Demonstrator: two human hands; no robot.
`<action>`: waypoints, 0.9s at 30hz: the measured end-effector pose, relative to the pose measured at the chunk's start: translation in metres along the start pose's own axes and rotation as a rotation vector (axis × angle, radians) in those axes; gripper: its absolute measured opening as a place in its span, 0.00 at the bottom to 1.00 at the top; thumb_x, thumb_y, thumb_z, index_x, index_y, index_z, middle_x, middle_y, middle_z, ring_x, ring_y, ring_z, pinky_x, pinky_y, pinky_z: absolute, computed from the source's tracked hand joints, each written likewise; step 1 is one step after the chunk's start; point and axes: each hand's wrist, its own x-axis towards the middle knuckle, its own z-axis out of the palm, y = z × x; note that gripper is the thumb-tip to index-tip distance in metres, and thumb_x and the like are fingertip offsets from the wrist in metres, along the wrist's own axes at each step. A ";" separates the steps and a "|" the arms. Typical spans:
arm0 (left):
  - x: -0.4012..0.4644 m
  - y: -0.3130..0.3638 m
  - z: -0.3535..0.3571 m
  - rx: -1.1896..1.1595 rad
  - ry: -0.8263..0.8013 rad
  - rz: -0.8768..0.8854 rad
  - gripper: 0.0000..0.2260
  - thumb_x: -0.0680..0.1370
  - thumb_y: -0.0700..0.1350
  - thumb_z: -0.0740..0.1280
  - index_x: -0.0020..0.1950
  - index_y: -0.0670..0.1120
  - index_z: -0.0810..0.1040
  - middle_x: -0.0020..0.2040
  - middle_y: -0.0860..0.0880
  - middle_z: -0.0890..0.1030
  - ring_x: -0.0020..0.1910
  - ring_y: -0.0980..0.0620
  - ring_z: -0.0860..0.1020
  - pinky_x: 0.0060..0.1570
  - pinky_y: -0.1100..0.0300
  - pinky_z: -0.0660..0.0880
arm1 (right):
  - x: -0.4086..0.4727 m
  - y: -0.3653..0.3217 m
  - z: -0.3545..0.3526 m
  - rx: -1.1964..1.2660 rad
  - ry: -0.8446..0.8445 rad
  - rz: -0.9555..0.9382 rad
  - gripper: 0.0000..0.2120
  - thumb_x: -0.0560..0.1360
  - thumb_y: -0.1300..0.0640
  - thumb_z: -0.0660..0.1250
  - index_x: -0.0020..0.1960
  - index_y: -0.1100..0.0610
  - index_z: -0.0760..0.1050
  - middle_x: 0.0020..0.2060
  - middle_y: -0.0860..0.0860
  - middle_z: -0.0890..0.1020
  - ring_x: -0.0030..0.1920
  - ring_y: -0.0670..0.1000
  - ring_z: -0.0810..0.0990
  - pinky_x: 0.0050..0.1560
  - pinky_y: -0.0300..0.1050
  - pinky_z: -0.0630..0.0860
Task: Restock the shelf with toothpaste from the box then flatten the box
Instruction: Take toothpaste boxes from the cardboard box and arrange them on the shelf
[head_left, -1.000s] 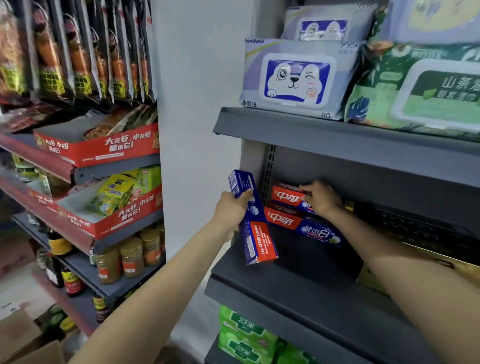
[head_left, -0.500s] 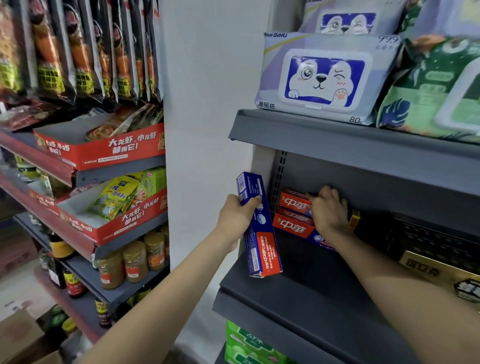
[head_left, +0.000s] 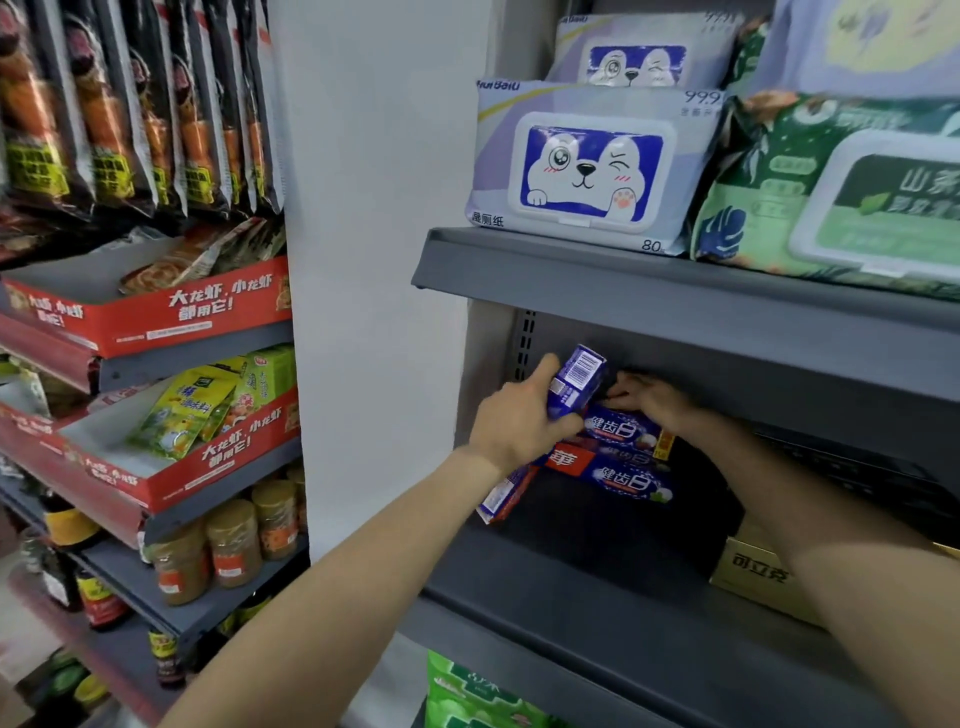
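Blue toothpaste carton (head_left: 570, 391) is tilting in the gripping left hand (head_left: 511, 421) above the stack (head_left: 621, 457) at the shelf's (head_left: 597, 597) back-left corner — right hand (head_left: 652, 397) (fingers curled, steadying the stack) should be clearing before leveling it.

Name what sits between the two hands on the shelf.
The head view shows the toothpaste box gripped by the left hand; the right hand rests beyond it.

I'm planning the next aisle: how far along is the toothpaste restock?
Done: two red-and-blue toothpaste cartons lie stacked on the grey metal shelf. In hand: the left hand grips another blue toothpaste carton, tilted over the stack, while the right hand rests on the top one. Left: placing it, any remaining stock, and flattening the box, which is out of view.
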 end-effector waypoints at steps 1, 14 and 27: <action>0.004 0.000 0.005 0.050 -0.022 0.049 0.23 0.73 0.53 0.69 0.62 0.48 0.63 0.56 0.44 0.80 0.52 0.41 0.79 0.47 0.53 0.74 | 0.000 0.002 -0.004 0.124 -0.034 0.057 0.23 0.82 0.46 0.48 0.60 0.60 0.74 0.58 0.59 0.79 0.58 0.57 0.77 0.59 0.47 0.69; 0.043 -0.012 0.040 0.724 -0.055 0.304 0.36 0.72 0.55 0.70 0.73 0.41 0.59 0.69 0.43 0.66 0.67 0.45 0.65 0.66 0.53 0.61 | -0.006 0.014 -0.020 0.013 -0.337 0.050 0.40 0.59 0.32 0.71 0.63 0.54 0.74 0.57 0.52 0.81 0.57 0.52 0.79 0.58 0.46 0.73; 0.055 -0.020 0.034 0.585 -0.133 0.296 0.31 0.73 0.52 0.70 0.72 0.49 0.62 0.66 0.44 0.68 0.67 0.45 0.67 0.65 0.49 0.62 | -0.011 0.010 -0.033 -0.135 -0.228 -0.095 0.12 0.70 0.62 0.72 0.48 0.53 0.72 0.53 0.55 0.79 0.55 0.54 0.78 0.56 0.50 0.75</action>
